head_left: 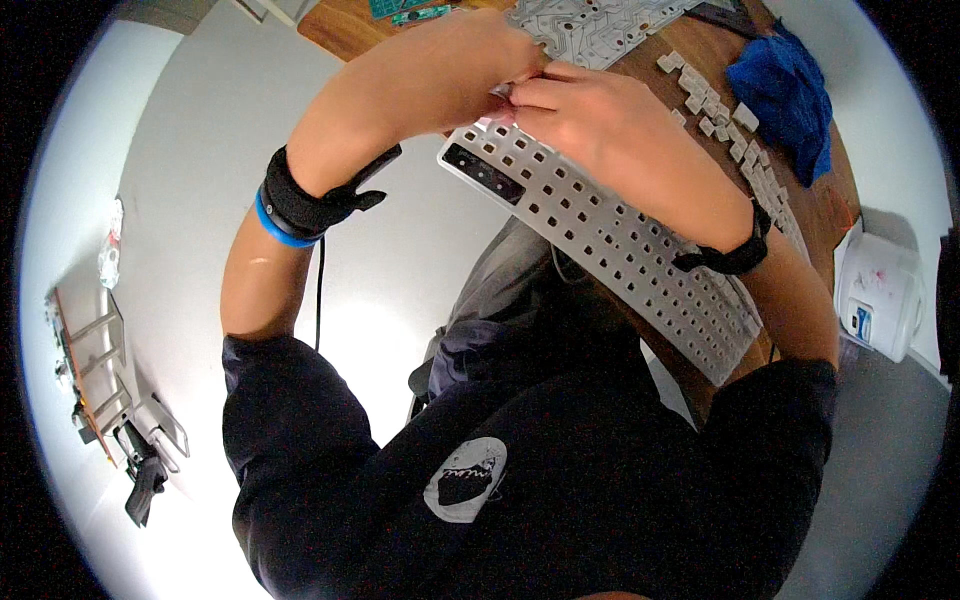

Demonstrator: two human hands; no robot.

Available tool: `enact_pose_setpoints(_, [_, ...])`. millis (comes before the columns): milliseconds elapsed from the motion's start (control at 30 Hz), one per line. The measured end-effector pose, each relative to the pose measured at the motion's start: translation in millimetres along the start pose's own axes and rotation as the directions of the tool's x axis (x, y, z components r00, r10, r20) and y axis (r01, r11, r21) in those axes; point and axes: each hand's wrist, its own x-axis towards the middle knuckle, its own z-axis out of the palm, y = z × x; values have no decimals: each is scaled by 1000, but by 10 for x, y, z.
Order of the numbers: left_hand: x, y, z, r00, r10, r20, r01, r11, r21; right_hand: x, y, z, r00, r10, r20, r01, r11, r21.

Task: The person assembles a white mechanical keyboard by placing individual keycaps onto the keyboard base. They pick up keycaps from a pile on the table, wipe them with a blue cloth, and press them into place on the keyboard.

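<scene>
A white keyboard shell [630, 245] with its keycaps off lies slanted along the table's near edge. Rows of square holes cover it, and a black strip [483, 172] sits by its left end. Over that end, my left hand [475, 65] and my right hand [585, 105] meet with bent, closed fingertips. Between them shows a sliver of something pale, too small to name. The left fingers are mostly hidden behind the wrist and the other hand. My right forearm reaches across the shell.
Loose pale keycaps [708, 108] trail along the table [345, 25] beyond the shell. Farther back lie a printed circuit sheet [600, 28] and a small green circuit board [421, 15]. A crumpled blue cloth [782, 95] rests at the right, and a white container [880, 295] stands beyond the table edge.
</scene>
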Motion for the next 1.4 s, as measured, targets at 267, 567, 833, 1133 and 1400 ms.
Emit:
enact_pose_setpoints(267, [-79, -77, 157, 986, 93, -138, -95, 995, -6, -15, -6, -5, 997, 19, -77, -15, 998, 64])
enact_pose_setpoints(567, [-37, -76, 289, 989, 33, -147, -36, 999, -19, -511, -107, -724, 912, 362, 195, -386, 917, 104])
enact_pose_setpoints(833, [-101, 68, 83, 996, -32, -83, 28, 999, -46, -1453, -233, -1166, 802, 578, 149, -586, 810, 15])
enact_pose_setpoints(1133, [633, 619, -277, 993, 117, 14, -118, 987, 110, -2390, -197, -1363, 696, 718, 13, -717, 696, -42])
enact_pose_setpoints(1400, [2034, 827, 314, 903, 400, -153, -388, 916, 107, -2491, -43, -1224, 701, 708, -92, -701, 659, -272])
